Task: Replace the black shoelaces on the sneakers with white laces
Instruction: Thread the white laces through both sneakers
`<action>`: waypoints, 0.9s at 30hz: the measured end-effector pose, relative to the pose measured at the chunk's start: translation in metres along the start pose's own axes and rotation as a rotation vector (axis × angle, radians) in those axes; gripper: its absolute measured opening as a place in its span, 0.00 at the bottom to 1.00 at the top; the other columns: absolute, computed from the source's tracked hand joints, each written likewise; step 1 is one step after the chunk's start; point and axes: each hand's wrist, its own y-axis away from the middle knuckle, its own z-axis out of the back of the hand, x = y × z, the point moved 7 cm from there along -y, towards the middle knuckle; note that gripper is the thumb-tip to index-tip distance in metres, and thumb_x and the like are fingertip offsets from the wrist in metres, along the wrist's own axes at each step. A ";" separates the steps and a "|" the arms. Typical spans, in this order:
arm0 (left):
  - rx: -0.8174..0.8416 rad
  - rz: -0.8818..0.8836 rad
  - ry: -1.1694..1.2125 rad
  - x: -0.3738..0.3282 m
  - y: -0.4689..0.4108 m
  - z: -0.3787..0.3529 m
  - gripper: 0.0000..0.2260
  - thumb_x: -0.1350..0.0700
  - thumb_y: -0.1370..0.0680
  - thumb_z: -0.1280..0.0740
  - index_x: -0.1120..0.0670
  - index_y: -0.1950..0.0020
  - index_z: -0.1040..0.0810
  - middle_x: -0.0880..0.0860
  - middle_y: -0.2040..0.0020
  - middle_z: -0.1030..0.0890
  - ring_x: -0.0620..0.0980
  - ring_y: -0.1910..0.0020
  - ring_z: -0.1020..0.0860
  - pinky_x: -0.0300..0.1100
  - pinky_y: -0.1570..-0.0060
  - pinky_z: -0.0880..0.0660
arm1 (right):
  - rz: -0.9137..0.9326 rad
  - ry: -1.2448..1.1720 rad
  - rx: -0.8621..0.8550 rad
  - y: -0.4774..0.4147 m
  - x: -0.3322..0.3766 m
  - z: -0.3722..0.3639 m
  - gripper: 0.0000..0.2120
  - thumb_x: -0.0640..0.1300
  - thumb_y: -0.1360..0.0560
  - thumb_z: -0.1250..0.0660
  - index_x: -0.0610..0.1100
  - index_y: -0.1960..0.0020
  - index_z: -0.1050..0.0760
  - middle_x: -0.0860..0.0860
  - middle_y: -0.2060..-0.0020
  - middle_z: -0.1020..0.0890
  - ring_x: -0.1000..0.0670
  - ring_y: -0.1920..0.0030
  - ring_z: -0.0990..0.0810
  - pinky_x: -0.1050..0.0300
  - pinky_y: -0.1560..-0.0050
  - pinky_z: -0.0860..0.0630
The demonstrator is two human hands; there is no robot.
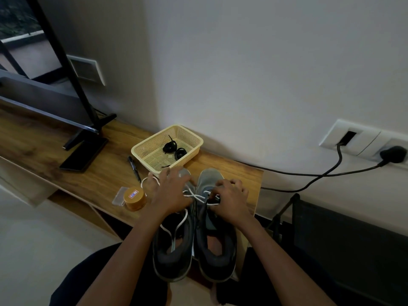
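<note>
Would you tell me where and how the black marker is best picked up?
Take the black marker by the middle of its barrel, from straight above, pinching across its narrow width. It lies flat on the wooden shelf, and the basket stands close beside its far end, so mid-barrel seems freest.
</note>
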 end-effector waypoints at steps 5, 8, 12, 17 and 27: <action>0.038 -0.070 -0.014 -0.007 -0.002 -0.016 0.08 0.40 0.31 0.29 0.39 0.55 0.21 0.47 0.26 0.38 0.54 0.25 0.52 0.67 0.30 0.59 | 0.000 -0.005 0.009 0.001 0.001 0.001 0.14 0.53 0.27 0.33 0.52 0.43 0.23 0.54 0.33 0.32 0.45 0.31 0.44 0.49 0.39 0.43; 0.017 -0.013 -0.033 -0.007 -0.001 -0.008 0.06 0.41 0.29 0.30 0.42 0.56 0.19 0.44 0.28 0.37 0.54 0.25 0.51 0.67 0.32 0.64 | -0.007 0.002 0.007 0.001 0.001 0.000 0.13 0.53 0.28 0.33 0.53 0.44 0.23 0.54 0.33 0.31 0.45 0.31 0.43 0.49 0.39 0.44; -0.063 0.142 -0.030 0.016 -0.004 0.010 0.05 0.44 0.26 0.33 0.41 0.54 0.20 0.47 0.27 0.36 0.56 0.26 0.49 0.64 0.29 0.58 | -0.011 -0.007 0.004 0.001 0.000 -0.001 0.12 0.51 0.28 0.32 0.52 0.45 0.22 0.54 0.34 0.31 0.45 0.31 0.43 0.49 0.39 0.44; 0.033 0.010 -0.021 0.001 0.000 0.004 0.10 0.42 0.30 0.29 0.36 0.51 0.24 0.48 0.23 0.46 0.57 0.24 0.56 0.65 0.30 0.62 | -0.011 -0.023 0.003 0.000 0.000 -0.001 0.11 0.51 0.29 0.31 0.53 0.47 0.22 0.54 0.35 0.31 0.46 0.32 0.42 0.50 0.42 0.43; 0.088 -0.073 -0.068 -0.008 -0.002 -0.006 0.04 0.41 0.28 0.31 0.38 0.58 0.22 0.42 0.26 0.41 0.53 0.24 0.54 0.69 0.34 0.66 | -0.069 -0.182 -0.010 0.002 -0.014 0.001 0.12 0.51 0.32 0.28 0.55 0.49 0.23 0.55 0.36 0.31 0.48 0.35 0.43 0.51 0.42 0.43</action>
